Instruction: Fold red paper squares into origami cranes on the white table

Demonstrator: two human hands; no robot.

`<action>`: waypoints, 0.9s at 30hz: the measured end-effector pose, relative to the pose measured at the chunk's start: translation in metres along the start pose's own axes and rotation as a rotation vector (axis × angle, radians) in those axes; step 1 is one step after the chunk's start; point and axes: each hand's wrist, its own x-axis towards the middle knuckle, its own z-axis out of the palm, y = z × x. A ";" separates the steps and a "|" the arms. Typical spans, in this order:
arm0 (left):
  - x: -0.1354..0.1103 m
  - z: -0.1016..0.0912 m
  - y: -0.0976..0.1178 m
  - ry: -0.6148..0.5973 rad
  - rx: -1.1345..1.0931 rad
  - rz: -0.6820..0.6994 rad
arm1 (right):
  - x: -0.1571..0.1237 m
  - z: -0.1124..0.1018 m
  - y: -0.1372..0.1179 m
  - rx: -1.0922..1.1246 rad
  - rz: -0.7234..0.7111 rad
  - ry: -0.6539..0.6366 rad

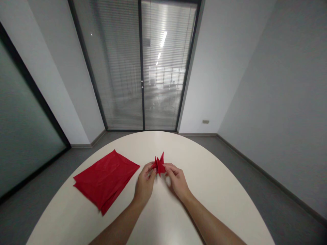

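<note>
Folded red paper (159,166) (sharply pointed) is pinched by left hand (145,183) and right hand (179,183); red sheets (107,177) are stacked leftward on surface (212,183).

Looks office-like; slatted blinds (163,102) in dark-framed glazing (141,51) beyond the fingers (174,167); pale rounded table (209,177) beneath them

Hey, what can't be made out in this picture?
In the head view:
Pointed red folded-paper shape: its side ends, covered by the left hand and right hand.
Flat red paper sheets: their number; the top one covers those below.
Round cream tabletop: near edge, cut off by the bottom.
Beyond the grey slatted blinds: details, blurred through slats.
</note>
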 end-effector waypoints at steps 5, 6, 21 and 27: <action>-0.003 -0.002 0.003 -0.024 -0.040 -0.066 | 0.004 -0.004 0.009 0.064 0.074 0.142; -0.004 -0.002 0.005 -0.043 -0.073 -0.089 | 0.004 -0.003 0.010 0.077 0.068 0.158; -0.003 0.002 0.006 -0.034 -0.044 -0.054 | 0.000 -0.001 0.007 0.316 0.122 -0.042; -0.006 0.003 0.006 0.014 0.085 0.058 | -0.004 -0.003 -0.006 0.185 -0.008 -0.105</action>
